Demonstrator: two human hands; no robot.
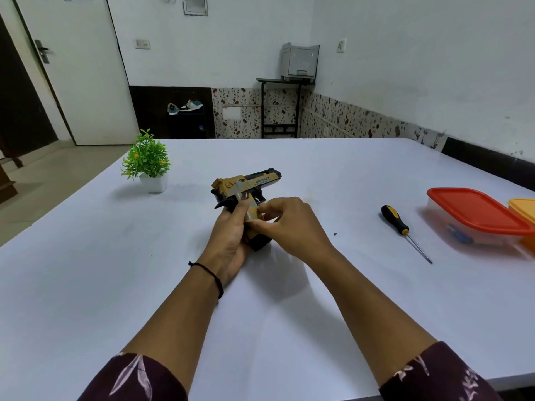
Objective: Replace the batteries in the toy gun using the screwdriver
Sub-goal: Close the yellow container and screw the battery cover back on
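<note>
1. Our left hand [231, 241] grips the toy gun [246, 195] mid-table.
2. Our right hand [289, 224] pinches at its grip cover; batteries unseen.
3. A loose screw [335, 234] and the idle screwdriver [401, 227] suggest unscrewing is done.

White plastered walls [405, 53] across the upper frame, trimmed low with a floral-patterned dado band [333, 117]. White door with a metal lever handle [78, 70] at upper left, beside a dark brown wooden doorway [20, 105]. Beige tiled floor [58, 169] at mid left. Black metal-framed stand [279, 108] in the upper centre corner, topped by a grey printer [299, 60]. Low dark shoe rack [186, 121] with sneakers left of it. Large white glossy table [318, 285] filling the lower frame. Soft, even light.
</note>
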